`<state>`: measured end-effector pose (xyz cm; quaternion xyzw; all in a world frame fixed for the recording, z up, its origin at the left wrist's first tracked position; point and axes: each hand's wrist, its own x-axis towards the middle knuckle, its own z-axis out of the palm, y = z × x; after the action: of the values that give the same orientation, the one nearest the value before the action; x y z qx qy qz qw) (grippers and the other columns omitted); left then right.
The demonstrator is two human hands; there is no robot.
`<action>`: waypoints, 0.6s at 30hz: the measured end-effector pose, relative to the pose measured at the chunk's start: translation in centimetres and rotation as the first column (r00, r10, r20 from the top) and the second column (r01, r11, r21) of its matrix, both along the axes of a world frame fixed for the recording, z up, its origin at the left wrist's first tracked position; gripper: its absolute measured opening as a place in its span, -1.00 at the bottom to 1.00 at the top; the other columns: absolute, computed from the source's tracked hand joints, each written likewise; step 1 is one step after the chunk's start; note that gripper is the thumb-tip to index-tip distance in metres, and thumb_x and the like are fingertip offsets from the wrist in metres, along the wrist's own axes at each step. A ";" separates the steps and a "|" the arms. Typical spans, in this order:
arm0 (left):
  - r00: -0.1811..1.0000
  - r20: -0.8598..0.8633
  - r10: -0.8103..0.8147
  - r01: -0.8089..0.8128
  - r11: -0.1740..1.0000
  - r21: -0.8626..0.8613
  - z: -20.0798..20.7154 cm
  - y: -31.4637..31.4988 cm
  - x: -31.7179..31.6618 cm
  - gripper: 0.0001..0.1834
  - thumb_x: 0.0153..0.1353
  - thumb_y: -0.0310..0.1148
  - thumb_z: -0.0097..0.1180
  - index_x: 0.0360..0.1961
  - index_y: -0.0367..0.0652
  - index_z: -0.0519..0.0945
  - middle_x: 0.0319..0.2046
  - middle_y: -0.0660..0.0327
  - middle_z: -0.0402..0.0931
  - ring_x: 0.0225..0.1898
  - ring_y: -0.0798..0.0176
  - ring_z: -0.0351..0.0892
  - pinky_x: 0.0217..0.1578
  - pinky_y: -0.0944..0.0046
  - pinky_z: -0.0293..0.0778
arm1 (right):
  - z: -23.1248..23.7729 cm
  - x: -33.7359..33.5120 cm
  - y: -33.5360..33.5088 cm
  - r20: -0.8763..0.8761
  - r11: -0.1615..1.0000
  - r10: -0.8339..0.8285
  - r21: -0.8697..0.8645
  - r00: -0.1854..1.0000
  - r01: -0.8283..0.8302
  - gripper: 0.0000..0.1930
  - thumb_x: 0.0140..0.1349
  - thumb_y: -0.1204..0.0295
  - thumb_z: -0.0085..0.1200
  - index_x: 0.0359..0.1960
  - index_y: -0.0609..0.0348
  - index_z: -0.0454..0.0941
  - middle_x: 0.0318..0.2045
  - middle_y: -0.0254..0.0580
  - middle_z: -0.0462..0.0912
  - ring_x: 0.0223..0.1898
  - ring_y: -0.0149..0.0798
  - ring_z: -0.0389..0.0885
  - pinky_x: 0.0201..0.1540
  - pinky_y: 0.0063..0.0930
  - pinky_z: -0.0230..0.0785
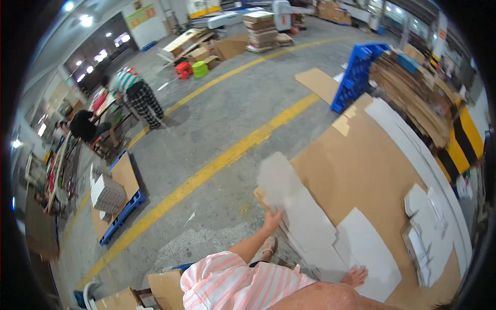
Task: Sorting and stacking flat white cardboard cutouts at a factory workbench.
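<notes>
My left hand (272,221) grips the left edge of a long, pale grey-white die-cut cardboard sheet (299,206). The far end of that sheet is blurred and juts past the edge of a large brown cardboard layer (356,165). Near the sheet's close end, my right hand (355,276) rests flat with its fingers stretched out. A second white cardboard sheet (369,250) lies just right of the first, partly beneath it. Farther right sits a small stack of white cut cardboard pieces (426,235).
A blue plastic pallet (356,77) stands upright beyond the brown layer, beside stacked brown cardboard (408,93). To the left, another blue pallet (123,222) bears a white stack (107,195). Two people (137,93) (85,126) are at the far left. Open brown boxes (165,289) stand close by.
</notes>
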<state>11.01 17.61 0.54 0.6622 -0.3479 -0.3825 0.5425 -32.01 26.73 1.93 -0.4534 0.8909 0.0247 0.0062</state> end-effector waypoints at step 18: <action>0.978 -0.013 0.208 -0.198 0.947 0.253 0.7 -0.5 0.8 -0.69 0.11 -0.34 0.08 -0.28 -0.46 0.50 -0.35 0.13 0.50 -0.31 0.26 0.48 -0.24 0.26 0.41 | -0.9 -0.3 -1.5 0.006 0.994 -0.065 -0.093 0.998 0.065 -0.43 0.17 0.01 -0.21 0.19 -0.05 0.13 0.23 -0.22 0.09 0.28 -0.13 -0.09 0.23 0.02 -0.27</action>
<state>11.76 17.07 1.23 0.7498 -0.2160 -0.3786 0.4978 -32.26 25.27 1.05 -0.4241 0.9053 -0.0178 -0.0128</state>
